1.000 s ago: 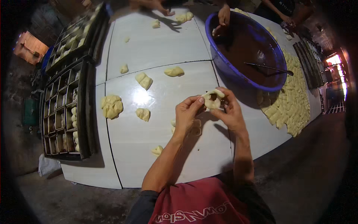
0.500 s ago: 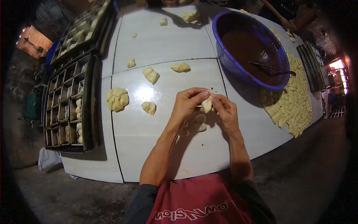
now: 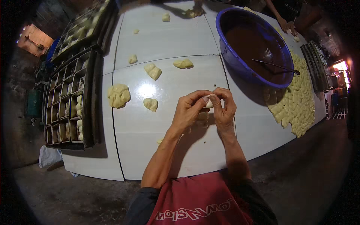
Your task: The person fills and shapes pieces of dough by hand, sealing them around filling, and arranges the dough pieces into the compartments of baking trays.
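Clamping a small dough piece (image 3: pixel 210 104) in left hand (image 3: pixel 190 107) and right hand (image 3: pixel 224 109), above the table (image 3: pixel 142 150), in from its near edge. Working between baking tins (image 3: pixel 89 103) along the left edge and a blue tub (image 3: pixel 235 62).

A wide fisheye camera on the person's head looks steeply down and forward over the white table (image 3: pixel 142 150), with the red shirt (image 3: pixel 191 202) at the lower edge. It sits close above the left hand (image 3: pixel 190 108) and right hand (image 3: pixel 224 109), right of the middle, yet reaches the tray (image 3: pixel 95 105) leftward and the tub (image 3: pixel 237 60) upper right, edges bending toward a dark round border.
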The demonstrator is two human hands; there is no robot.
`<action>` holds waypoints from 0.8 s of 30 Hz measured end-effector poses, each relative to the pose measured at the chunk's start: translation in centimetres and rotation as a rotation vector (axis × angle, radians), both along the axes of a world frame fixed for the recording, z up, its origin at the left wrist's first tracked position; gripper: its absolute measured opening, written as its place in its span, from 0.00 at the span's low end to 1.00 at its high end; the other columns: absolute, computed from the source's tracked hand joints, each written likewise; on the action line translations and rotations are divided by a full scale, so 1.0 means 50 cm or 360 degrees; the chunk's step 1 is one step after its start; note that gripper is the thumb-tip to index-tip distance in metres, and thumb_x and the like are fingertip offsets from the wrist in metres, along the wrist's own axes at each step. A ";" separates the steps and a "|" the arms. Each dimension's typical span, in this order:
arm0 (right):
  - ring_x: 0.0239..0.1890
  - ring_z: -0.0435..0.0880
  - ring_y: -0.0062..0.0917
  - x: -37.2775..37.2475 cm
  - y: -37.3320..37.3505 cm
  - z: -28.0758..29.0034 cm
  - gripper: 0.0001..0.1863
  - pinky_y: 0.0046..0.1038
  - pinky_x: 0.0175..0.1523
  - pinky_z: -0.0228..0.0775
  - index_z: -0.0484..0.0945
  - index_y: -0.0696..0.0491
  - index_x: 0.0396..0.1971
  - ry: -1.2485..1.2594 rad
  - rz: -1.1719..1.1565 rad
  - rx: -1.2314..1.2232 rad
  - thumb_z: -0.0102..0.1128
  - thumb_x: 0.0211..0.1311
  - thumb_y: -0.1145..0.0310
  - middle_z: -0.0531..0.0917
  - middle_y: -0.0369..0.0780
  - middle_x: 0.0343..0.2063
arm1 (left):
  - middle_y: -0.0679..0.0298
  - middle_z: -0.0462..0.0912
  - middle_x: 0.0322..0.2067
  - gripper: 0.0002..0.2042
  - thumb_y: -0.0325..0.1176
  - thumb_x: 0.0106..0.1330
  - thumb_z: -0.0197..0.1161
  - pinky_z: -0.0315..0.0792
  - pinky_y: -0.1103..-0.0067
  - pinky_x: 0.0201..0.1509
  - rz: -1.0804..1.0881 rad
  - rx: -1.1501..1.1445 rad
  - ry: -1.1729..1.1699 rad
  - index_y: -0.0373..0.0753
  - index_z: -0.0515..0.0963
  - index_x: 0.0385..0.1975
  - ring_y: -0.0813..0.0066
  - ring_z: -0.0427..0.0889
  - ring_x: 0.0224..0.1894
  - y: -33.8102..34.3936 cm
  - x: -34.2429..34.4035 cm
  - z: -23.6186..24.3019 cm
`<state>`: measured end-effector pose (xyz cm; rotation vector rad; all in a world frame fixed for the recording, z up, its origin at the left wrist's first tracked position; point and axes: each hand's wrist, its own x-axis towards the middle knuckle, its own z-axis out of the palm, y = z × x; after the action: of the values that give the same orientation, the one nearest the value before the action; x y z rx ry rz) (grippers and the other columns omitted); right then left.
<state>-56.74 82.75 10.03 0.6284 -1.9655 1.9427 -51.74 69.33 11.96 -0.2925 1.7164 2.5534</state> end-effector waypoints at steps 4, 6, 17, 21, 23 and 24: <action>0.23 0.76 0.20 -0.011 0.010 -0.009 0.09 0.23 0.29 0.69 0.76 0.57 0.28 0.0079 -0.0105 0.0355 0.67 0.62 0.71 0.78 0.37 0.23 | 0.65 0.82 0.30 0.10 0.32 0.69 0.63 0.72 0.86 0.31 0.0065 0.0237 -0.0043 0.33 0.82 0.44 0.85 0.77 0.29 0.017 0.010 0.006; 0.22 0.77 0.22 -0.010 0.018 0.005 0.09 0.25 0.29 0.69 0.77 0.57 0.28 -0.0333 -0.0004 0.0659 0.68 0.61 0.70 0.79 0.37 0.23 | 0.65 0.82 0.29 0.11 0.32 0.68 0.64 0.71 0.86 0.28 0.0166 -0.0079 -0.0028 0.31 0.82 0.43 0.85 0.76 0.28 0.012 0.003 0.004; 0.36 0.81 0.25 -0.005 0.050 0.003 0.13 0.27 0.42 0.75 0.79 0.59 0.47 -0.0745 0.0563 0.0818 0.58 0.65 0.72 0.83 0.43 0.38 | 0.54 0.84 0.43 0.19 0.44 0.74 0.51 0.75 0.67 0.47 0.0161 -0.1335 -0.0074 0.38 0.78 0.52 0.53 0.84 0.43 -0.077 0.015 -0.023; 0.37 0.83 0.36 0.000 0.063 -0.008 0.15 0.31 0.45 0.73 0.80 0.59 0.44 -0.0804 0.0745 0.1197 0.52 0.68 0.65 0.84 0.46 0.38 | 0.53 0.82 0.46 0.17 0.42 0.73 0.51 0.74 0.67 0.50 -0.0251 -0.1721 0.0044 0.39 0.81 0.48 0.53 0.81 0.47 -0.125 0.025 -0.054; 0.42 0.82 0.37 -0.005 0.074 -0.001 0.16 0.34 0.49 0.72 0.81 0.57 0.44 -0.0754 0.0786 0.1415 0.50 0.69 0.63 0.83 0.45 0.39 | 0.54 0.83 0.42 0.17 0.44 0.71 0.51 0.73 0.65 0.50 -0.0661 -0.1746 -0.0012 0.40 0.83 0.42 0.52 0.81 0.45 -0.128 0.030 -0.063; 0.42 0.82 0.37 -0.002 0.070 0.001 0.16 0.34 0.49 0.72 0.81 0.57 0.44 -0.0756 0.0792 0.1413 0.50 0.69 0.63 0.83 0.45 0.39 | 0.54 0.83 0.42 0.17 0.44 0.71 0.51 0.73 0.65 0.50 -0.0661 -0.1747 -0.0018 0.40 0.83 0.42 0.52 0.81 0.45 -0.131 0.032 -0.066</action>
<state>-56.83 86.22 10.08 0.9982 -3.2673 1.4265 -50.14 62.79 8.65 0.0353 2.6291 1.1421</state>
